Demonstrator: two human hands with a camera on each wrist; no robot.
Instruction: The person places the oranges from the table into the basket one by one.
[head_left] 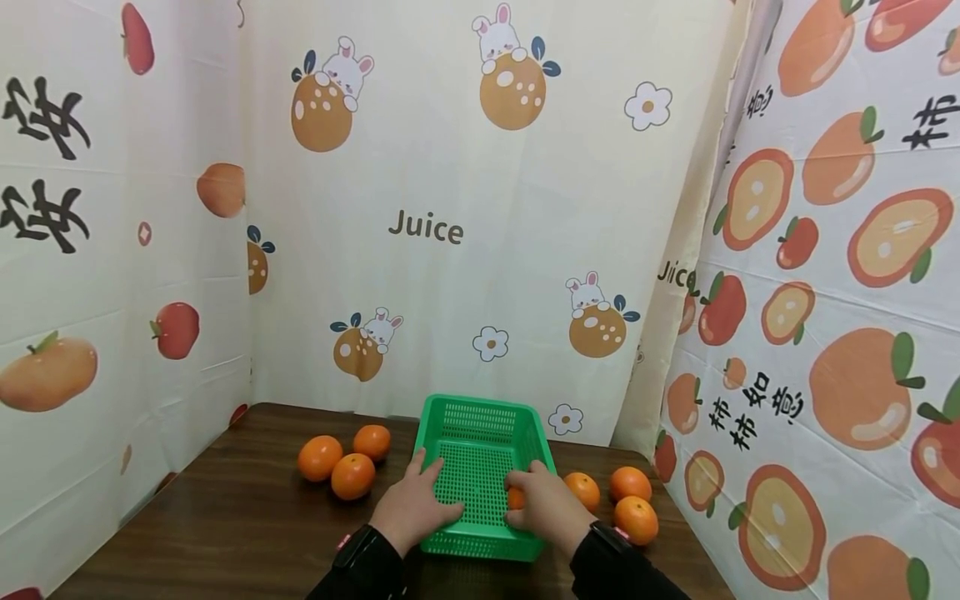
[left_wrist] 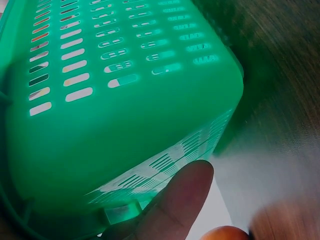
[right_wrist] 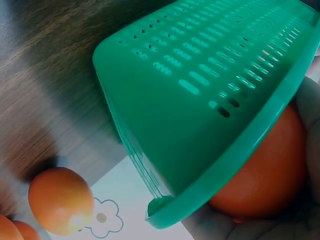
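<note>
A green plastic basket [head_left: 480, 542] with slotted walls stands on the table. My left hand [head_left: 414, 507] holds its left side, thumb over the inside and fingers along the outer wall; one finger [left_wrist: 187, 200] shows against the wall in the left wrist view. An orange [head_left: 515, 498] is gripped in my right hand [head_left: 551, 508], over the basket's right side. In the right wrist view, that orange [right_wrist: 265, 170] shows beyond the green rim with fingers curled round it, its lower part hidden by them.
Three oranges [head_left: 352, 477] are grouped on the dark wooden table [head_left: 247, 500] left of the basket. To its right lie three more, one orange [head_left: 582, 492] close to my right hand and another orange [head_left: 636, 520] nearer the front. Printed curtains [head_left: 465, 292] hang around the table.
</note>
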